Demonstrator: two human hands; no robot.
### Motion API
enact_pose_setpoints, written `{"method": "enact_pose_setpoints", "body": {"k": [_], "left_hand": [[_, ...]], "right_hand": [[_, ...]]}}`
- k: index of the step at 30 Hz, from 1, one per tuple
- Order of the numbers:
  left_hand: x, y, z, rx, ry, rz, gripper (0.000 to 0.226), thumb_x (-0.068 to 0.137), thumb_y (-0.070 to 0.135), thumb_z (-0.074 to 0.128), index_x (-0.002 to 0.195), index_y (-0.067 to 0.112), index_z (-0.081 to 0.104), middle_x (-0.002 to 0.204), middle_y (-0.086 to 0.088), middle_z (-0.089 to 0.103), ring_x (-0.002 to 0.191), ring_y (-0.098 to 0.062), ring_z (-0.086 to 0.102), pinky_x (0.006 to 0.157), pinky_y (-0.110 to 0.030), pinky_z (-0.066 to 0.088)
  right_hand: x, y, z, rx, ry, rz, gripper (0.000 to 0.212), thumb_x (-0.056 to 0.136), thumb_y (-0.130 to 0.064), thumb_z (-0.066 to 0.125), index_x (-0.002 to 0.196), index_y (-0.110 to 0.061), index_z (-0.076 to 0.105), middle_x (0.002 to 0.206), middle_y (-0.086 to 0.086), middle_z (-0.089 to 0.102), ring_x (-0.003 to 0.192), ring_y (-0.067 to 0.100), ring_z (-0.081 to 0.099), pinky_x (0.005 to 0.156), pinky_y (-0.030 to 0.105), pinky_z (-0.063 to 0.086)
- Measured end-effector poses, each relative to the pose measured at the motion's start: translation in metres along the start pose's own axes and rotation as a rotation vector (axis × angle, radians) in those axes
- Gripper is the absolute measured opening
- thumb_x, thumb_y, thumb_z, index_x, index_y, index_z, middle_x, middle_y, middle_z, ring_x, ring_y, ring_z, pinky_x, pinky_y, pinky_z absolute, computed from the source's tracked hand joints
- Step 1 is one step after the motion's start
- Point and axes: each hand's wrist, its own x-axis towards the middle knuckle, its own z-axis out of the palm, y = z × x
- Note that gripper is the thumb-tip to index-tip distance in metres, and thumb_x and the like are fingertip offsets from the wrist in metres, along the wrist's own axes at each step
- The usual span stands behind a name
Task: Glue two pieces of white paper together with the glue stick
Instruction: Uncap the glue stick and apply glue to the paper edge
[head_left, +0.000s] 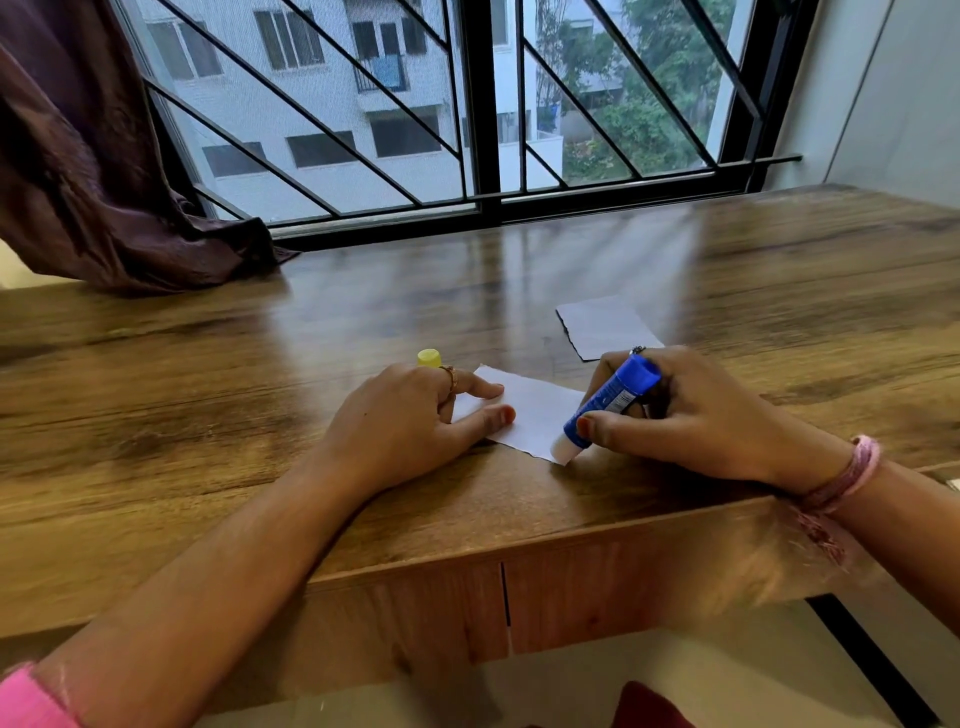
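Observation:
A small white paper lies on the wooden table near its front edge. My left hand presses straight fingers on the paper's left end. My right hand grips a blue glue stick, tilted, with its white tip touching the paper's near right corner. A second white paper lies flat farther back to the right, untouched. The yellow cap stands just behind my left hand, partly hidden by it.
A dark curtain drapes onto the table's far left corner. A barred window runs along the back edge. The table's front edge lies just below my wrists, with drawer fronts under it.

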Motion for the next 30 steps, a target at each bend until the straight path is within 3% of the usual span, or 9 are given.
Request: {"method": "enact_pose_setpoints", "body": {"k": [7, 12, 15, 19, 23, 26, 28, 30], "left_hand": [[0.000, 0.000, 0.000, 0.003, 0.008, 0.001, 0.044, 0.076, 0.067, 0.049, 0.106, 0.041, 0.068, 0.048, 0.008, 0.041, 0.046, -0.003, 0.042, 0.049, -0.025, 0.028], [0.000, 0.001, 0.000, 0.021, 0.003, -0.003, 0.047, 0.075, 0.069, 0.046, 0.106, 0.042, 0.067, 0.049, 0.007, 0.043, 0.047, -0.004, 0.043, 0.048, -0.024, 0.027], [-0.001, 0.001, 0.000, 0.024, 0.006, -0.004, 0.045, 0.075, 0.069, 0.045, 0.105, 0.043, 0.067, 0.048, 0.007, 0.042, 0.048, -0.002, 0.045, 0.048, -0.024, 0.026], [-0.002, 0.001, 0.000, -0.008, 0.015, 0.018, 0.036, 0.079, 0.066, 0.050, 0.096, 0.038, 0.065, 0.046, 0.007, 0.042, 0.052, 0.001, 0.049, 0.048, -0.026, 0.029], [-0.003, 0.001, -0.004, -0.210, 0.158, 0.042, 0.024, 0.089, 0.049, 0.055, 0.086, 0.028, 0.065, 0.050, -0.002, 0.051, 0.044, -0.006, 0.046, 0.047, -0.021, 0.034], [-0.007, 0.000, -0.009, -0.188, 0.234, 0.107, 0.018, 0.092, 0.033, 0.051, 0.092, 0.025, 0.068, 0.073, 0.011, 0.059, 0.066, -0.003, 0.053, 0.060, -0.020, 0.041], [-0.009, 0.000, -0.011, -0.173, 0.185, 0.161, 0.024, 0.090, 0.023, 0.046, 0.097, 0.024, 0.069, 0.091, 0.015, 0.060, 0.091, -0.006, 0.051, 0.077, -0.019, 0.039], [-0.010, 0.001, -0.011, -0.101, 0.118, 0.190, 0.032, 0.087, 0.026, 0.039, 0.097, 0.027, 0.070, 0.099, 0.015, 0.064, 0.102, -0.008, 0.045, 0.087, -0.023, 0.031]], "right_hand": [[0.001, 0.001, 0.000, 0.022, 0.017, 0.018, 0.016, 0.073, -0.035, 0.066, 0.073, -0.018, 0.067, 0.049, -0.010, 0.048, 0.046, 0.001, 0.043, 0.047, 0.011, 0.031], [0.001, 0.001, 0.000, 0.033, 0.036, 0.031, 0.017, 0.071, -0.034, 0.066, 0.074, -0.018, 0.068, 0.052, -0.003, 0.051, 0.048, 0.004, 0.044, 0.048, 0.014, 0.032], [0.001, 0.001, -0.002, 0.065, 0.038, 0.010, 0.021, 0.070, -0.038, 0.065, 0.074, -0.017, 0.068, 0.050, -0.008, 0.054, 0.047, 0.001, 0.045, 0.048, 0.013, 0.033], [0.001, 0.012, -0.009, 0.502, 0.311, 0.116, 0.015, 0.077, -0.023, 0.059, 0.065, -0.020, 0.068, 0.051, -0.001, 0.043, 0.042, 0.008, 0.033, 0.038, 0.016, 0.026], [0.003, 0.019, -0.010, 0.565, 0.472, 0.245, 0.012, 0.072, -0.030, 0.063, 0.063, -0.022, 0.062, 0.055, 0.002, 0.041, 0.043, 0.010, 0.032, 0.037, 0.016, 0.024], [0.003, 0.021, -0.012, 0.590, 0.465, 0.269, 0.014, 0.070, -0.035, 0.064, 0.063, -0.023, 0.064, 0.053, -0.003, 0.044, 0.040, 0.008, 0.035, 0.036, 0.014, 0.026], [0.003, 0.021, -0.012, 0.600, 0.460, 0.276, 0.015, 0.074, -0.032, 0.062, 0.063, -0.022, 0.063, 0.052, -0.003, 0.044, 0.039, 0.008, 0.035, 0.036, 0.014, 0.026], [0.002, 0.021, -0.013, 0.610, 0.461, 0.274, 0.016, 0.076, -0.030, 0.061, 0.061, -0.023, 0.063, 0.052, -0.004, 0.044, 0.039, 0.008, 0.035, 0.036, 0.014, 0.026]]}}
